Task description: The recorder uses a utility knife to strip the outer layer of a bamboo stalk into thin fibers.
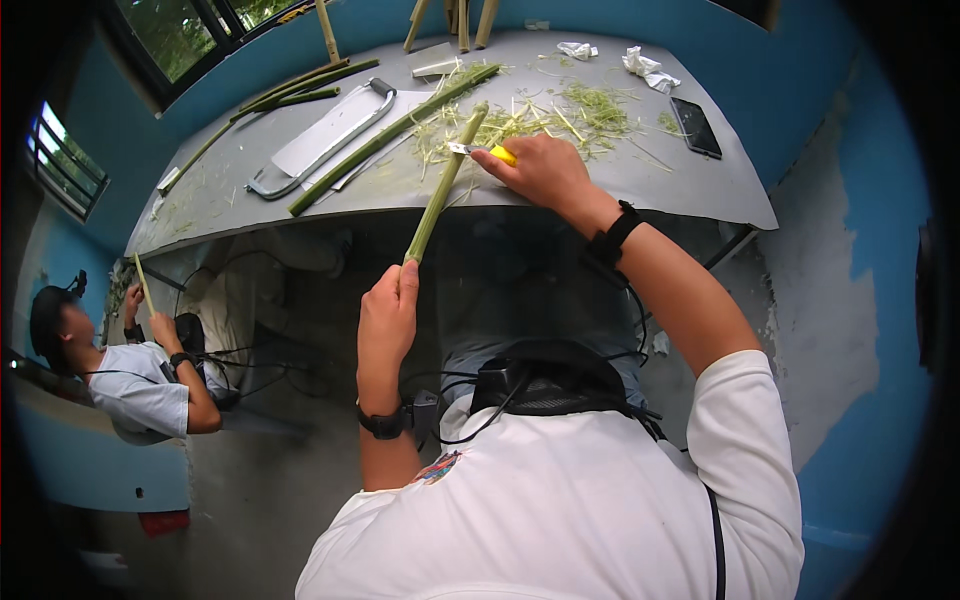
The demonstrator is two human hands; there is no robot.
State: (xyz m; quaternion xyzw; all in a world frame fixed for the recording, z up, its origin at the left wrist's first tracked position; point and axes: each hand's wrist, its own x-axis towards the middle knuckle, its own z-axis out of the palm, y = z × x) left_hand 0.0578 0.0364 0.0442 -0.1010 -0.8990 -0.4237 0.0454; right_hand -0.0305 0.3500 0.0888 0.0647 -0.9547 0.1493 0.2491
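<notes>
Head view: gripping a green stalk [437,200] by its near end with curled fingers of the left hand [387,310] — slanting away, rightward, over the grey table [690,195]; clasping a yellow-handled knife [503,155] in the curled right hand [545,168] — across the stalk's far part.

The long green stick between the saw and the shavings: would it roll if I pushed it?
The long green stick would probably roll, because it looks rounded. It seems stiff, as it lies quite straight. The loose shavings to its right might slow it on that side.
</notes>
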